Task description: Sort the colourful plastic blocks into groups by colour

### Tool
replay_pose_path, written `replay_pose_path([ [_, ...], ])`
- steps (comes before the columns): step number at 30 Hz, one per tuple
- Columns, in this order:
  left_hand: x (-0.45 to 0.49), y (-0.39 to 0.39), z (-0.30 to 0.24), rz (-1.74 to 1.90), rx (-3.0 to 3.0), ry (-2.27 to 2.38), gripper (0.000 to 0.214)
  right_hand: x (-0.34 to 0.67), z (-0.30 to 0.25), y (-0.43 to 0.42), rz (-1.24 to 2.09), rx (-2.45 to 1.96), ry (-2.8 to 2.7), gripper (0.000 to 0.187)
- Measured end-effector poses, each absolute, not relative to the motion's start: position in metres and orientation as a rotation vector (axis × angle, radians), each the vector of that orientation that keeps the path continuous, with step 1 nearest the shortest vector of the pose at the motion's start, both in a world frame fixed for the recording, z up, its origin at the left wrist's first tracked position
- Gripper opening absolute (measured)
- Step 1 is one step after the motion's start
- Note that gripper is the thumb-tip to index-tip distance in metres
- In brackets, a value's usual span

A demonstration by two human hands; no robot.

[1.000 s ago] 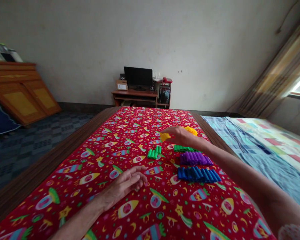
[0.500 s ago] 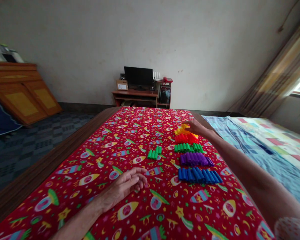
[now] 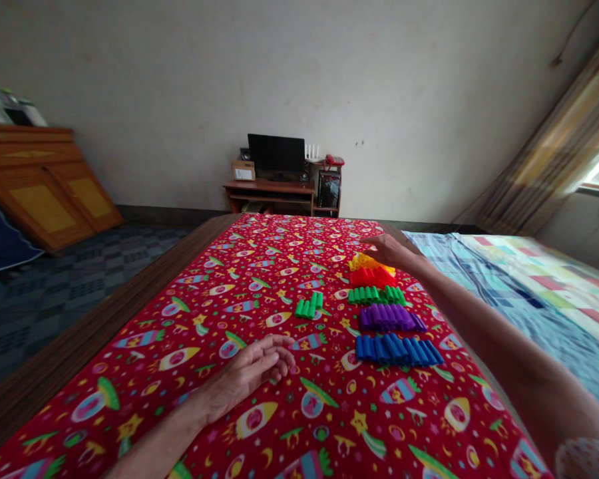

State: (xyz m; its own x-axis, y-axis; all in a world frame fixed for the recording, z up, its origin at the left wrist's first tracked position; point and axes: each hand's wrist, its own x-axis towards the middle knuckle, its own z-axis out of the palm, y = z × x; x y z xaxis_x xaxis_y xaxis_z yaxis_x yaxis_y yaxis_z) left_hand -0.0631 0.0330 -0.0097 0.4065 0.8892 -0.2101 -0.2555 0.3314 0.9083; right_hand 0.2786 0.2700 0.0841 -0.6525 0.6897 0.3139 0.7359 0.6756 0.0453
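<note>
Keep red cloth [image 3: 339,412] unrumpled under purple row [image 3: 387,317]. Noted left of row, nearer: left hand [image 3: 259,362], fingers loosely curled. Noted beyond row: right hand [image 3: 383,249], fingers bent; cannot tell whether pinching. Also beyond row: yellow pieces [image 3: 364,261]; handle lightly, likely to scatter.

Black monitor [image 3: 276,153] before pale wall [image 3: 154,93]

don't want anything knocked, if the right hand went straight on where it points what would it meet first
The way looks free: the right hand points left and slightly away, over the red rocket-print fabric cloth, with no object seen in line. Its height above the cloth is unclear.
</note>
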Motion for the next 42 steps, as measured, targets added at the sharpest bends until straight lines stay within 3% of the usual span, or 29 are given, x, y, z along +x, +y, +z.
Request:
replay_pose_path([
  [7,-0.063,0.034,-0.012,0.880,0.941,0.823,0.033,0.194,0.082,0.222,-0.107,-0.867,-2.916,0.025],
  [12,-0.062,0.033,-0.011,0.900,0.940,0.803,0.030,0.132,0.041,0.187,-0.010,-0.681,-3.077,0.043],
  [17,-0.059,0.033,-0.011,0.940,0.968,0.838,0.035,0.120,0.011,0.152,-0.191,-0.656,-3.029,0.014],
  [20,-0.058,0.036,-0.013,1.077,1.025,0.917,0.032,0.127,0.008,0.137,-0.147,-0.615,-2.971,0.011],
  [23,-0.056,0.038,-0.011,1.305,0.981,1.044,0.031,0.133,0.016,0.119,0.051,-0.609,-2.913,0.022],
  [26,-0.051,0.034,-0.005,1.309,0.916,1.015,0.041,0.133,0.029,0.093,0.116,-0.609,-2.762,0.033],
  [32,-0.039,0.027,-0.006,1.192,0.941,0.926,0.050,0.123,0.027,0.054,0.039,-0.645,-2.563,0.026],
  [39,-0.045,0.028,-0.008,1.167,0.979,1.071,0.072,0.132,0.030,0.055,-0.002,-0.731,-2.595,0.032],
  [42,-0.045,0.026,-0.006,1.129,1.060,1.131,0.071,0.138,0.034,0.054,-0.003,-0.753,-2.662,0.036],
])
